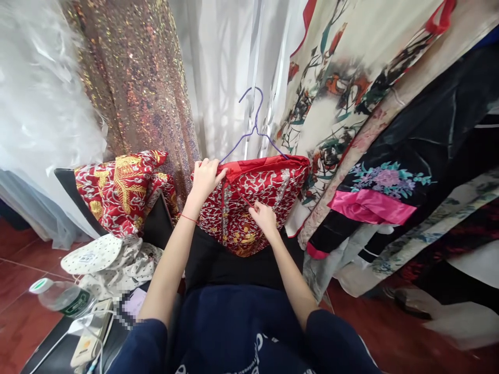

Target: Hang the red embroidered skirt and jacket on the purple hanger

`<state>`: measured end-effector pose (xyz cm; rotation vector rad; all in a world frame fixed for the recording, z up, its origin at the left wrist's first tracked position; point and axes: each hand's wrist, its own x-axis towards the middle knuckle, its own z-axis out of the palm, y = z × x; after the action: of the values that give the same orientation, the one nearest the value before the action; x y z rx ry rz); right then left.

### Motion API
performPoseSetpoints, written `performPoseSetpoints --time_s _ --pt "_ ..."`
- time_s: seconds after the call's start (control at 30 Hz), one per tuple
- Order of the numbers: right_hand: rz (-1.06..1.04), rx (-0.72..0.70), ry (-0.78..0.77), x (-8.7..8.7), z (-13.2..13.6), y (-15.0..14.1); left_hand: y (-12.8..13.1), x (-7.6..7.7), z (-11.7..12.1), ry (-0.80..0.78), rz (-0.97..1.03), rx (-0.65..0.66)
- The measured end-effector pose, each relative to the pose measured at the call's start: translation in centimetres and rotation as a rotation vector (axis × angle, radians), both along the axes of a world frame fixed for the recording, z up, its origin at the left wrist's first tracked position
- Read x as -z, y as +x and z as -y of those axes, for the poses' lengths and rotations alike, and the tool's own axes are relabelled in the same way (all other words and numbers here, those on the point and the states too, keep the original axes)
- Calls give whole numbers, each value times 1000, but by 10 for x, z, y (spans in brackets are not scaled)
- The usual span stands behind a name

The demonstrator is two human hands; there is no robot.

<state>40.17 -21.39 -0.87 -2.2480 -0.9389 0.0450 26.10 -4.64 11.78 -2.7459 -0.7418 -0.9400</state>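
Note:
A red embroidered garment (259,192) with silver and gold patterns lies over my lap, its plain red lining showing along the top edge. A purple wire hanger (255,124) stands up out of that top edge, hook upward. At the garment's upper left corner my left hand (206,176) is closed on the edge, near the hanger's left arm. Lower on the front, my right hand (264,217) pinches a thin red cord (245,200) that runs up toward the top edge. Its fingertips are close to the embroidered cloth.
To the left, another red-and-gold embroidered piece (125,189) drapes over a black surface. Below it lie a dotted cloth (113,265), a plastic bottle (62,297) and a phone (93,332) with white cables. Hanging dresses (331,93) crowd the right; a sequinned gown (136,67) hangs at left.

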Motion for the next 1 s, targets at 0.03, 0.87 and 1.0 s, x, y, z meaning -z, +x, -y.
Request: performPoseSetpoints --time_s 0.03,0.87,1.0 --pt "-13 31 -27 8 3 6 0 0 -1 7 4 4" --pt "9 -213 228 -36 1 0 -5 3 -5 2 -8 74" --pt "-225 -483 463 -72 -27 -14 -5 3 -3 -13 -27 61"
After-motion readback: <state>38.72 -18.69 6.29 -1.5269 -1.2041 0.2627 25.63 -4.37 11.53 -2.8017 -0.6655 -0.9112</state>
